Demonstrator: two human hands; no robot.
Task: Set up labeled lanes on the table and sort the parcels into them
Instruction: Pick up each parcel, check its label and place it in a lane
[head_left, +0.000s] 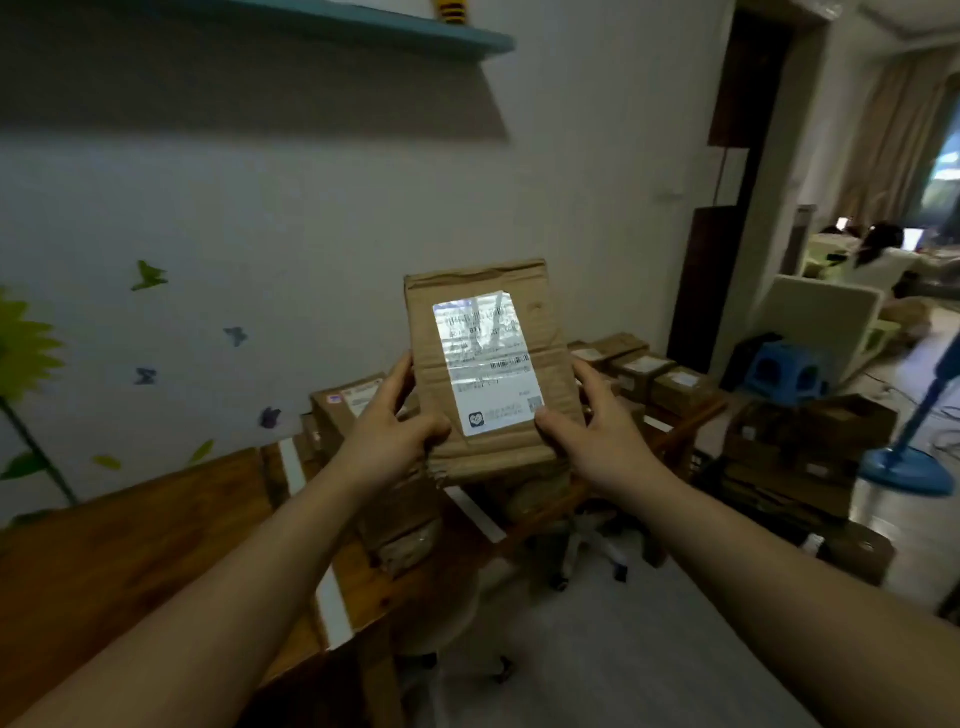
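At the centre of the frame, a brown cardboard parcel (493, 364) is held upright above the wooden table (130, 545). The left hand (387, 423) and right hand (592, 423) grip its lower edges, thumbs on the front beside the white shipping label (485, 358) (glare-washed). More parcels (644, 371) sit behind.

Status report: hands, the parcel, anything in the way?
Left hand and right hand both grip the cardboard parcel, raised upright, label toward camera. More parcels crowd the table beyond. Hands unobstructed.
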